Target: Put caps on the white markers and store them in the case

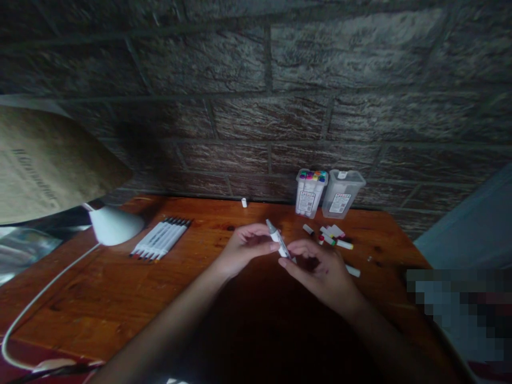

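Observation:
A white marker (278, 238) with a bare grey tip is held up at a slant above the table's middle. My left hand (247, 246) pinches its barrel between thumb and fingers. At the marker's lower end, the thumb and fingertips of my right hand (322, 271) close on it; part of that end is hidden. Beyond the right hand lie several loose marker caps, among them a yellow-ended one (344, 244) and a red-ended one (321, 239). A white cap (352, 271) rests beside the right hand, partly covered.
A row of white markers (162, 239) lies at the left, near a lamp (116, 226) with a cable. One white cap (244, 202) stands at the back. Against the brick wall are a plastic case of coloured-top markers (310, 194) and a second clear case (343, 193).

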